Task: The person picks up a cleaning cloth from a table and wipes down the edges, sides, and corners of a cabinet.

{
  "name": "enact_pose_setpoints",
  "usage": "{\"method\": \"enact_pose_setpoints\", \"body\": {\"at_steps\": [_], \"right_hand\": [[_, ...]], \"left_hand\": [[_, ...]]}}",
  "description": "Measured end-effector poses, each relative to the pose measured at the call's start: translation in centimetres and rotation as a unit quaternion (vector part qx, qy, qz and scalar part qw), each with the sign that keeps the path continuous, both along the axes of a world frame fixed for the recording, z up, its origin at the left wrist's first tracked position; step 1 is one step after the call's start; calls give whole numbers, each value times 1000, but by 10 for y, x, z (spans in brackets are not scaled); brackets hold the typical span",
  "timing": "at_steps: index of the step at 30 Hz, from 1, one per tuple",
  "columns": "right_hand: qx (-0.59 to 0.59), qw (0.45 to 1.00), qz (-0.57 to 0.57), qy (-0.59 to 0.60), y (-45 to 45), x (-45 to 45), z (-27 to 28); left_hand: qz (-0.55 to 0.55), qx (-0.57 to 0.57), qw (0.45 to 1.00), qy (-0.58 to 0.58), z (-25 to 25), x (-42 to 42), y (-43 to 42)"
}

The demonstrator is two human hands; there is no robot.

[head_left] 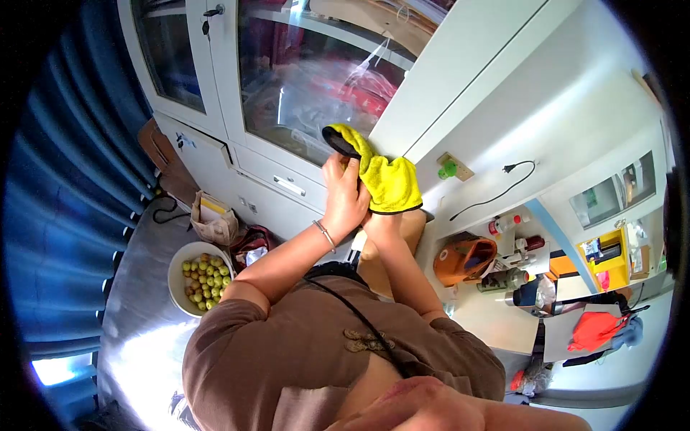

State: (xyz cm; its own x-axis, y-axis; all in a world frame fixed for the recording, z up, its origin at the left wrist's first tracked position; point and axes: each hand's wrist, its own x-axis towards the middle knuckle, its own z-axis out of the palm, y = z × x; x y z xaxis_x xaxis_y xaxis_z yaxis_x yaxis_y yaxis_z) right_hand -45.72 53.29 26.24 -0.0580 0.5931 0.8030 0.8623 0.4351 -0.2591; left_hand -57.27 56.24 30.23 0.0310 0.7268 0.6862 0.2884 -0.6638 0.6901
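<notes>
A yellow cloth with a dark edge and dark underside [392,183] hangs in front of the white cabinet, near the lower corner of its glass door. My left hand [343,192], with a bracelet on the wrist, is closed on the cloth's left part, fingers bent at its dark side. My right hand [381,221] is raised beneath the cloth, which covers its fingers, so their shape is hidden. The two wrists are close together.
The white cabinet [316,188] stands ahead. A white bucket of green fruit [175,287] and a paper bag [214,223] are at the left. On the right are a desk [496,323] with an orange-brown bag [463,260], bottles, a yellow box [611,276] and a black cable [496,192].
</notes>
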Motion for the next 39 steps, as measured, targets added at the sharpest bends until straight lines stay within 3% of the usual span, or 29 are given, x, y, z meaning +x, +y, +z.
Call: {"method": "enact_pose_setpoints", "body": {"at_steps": [4, 7, 12, 14, 22, 27, 36, 39], "right_hand": [[-10, 1000, -2, 1, 0, 3, 16], [54, 998, 15, -4, 8, 6, 29], [63, 998, 16, 6, 19, 6, 71], [72, 994, 47, 72, 29, 4, 84], [123, 992, 7, 0, 37, -5, 139], [110, 993, -22, -40, 30, -2, 113], [46, 997, -27, -56, 11, -3, 17], [-24, 996, -45, -72, 2, -11, -6]], "left_hand": [[-41, -22, 998, -47, 13, 8, 6], [-32, 54, 997, -48, 34, 7, 14], [-49, 127, 988, -66, 93, 4, 25], [-53, 145, 986, -65, 112, 2, 29], [-43, 214, 974, -69, 156, -1, 38], [-20, 168, 986, -8, 114, -4, 36], [-19, 93, 995, 36, 11, -11, 21], [-14, 45, 998, 43, -29, -10, 18]]}}
